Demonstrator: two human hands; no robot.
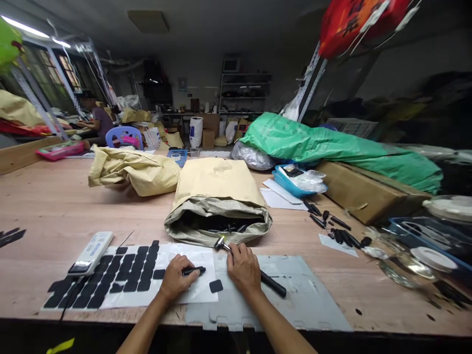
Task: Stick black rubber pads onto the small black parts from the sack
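Observation:
My left hand (177, 280) is closed round a thin black pen-like piece (195, 270) and rests on a white sheet (191, 290) that carries several black square pads (121, 273). My right hand (241, 268) grips a small hammer, its metal head (220, 243) pointing toward an open sack and its black handle (273, 284) sticking out behind my wrist. One loose black pad (216, 286) lies between my hands on a grey mat (295, 300).
An open tan sack (217, 196) with black parts inside lies just behind my hands. A white remote-like device (92, 252) sits at the left. More black parts (339, 231), cardboard (365, 191), a green bag (332, 145) and plastic containers (424, 246) crowd the right. A person sits far back left.

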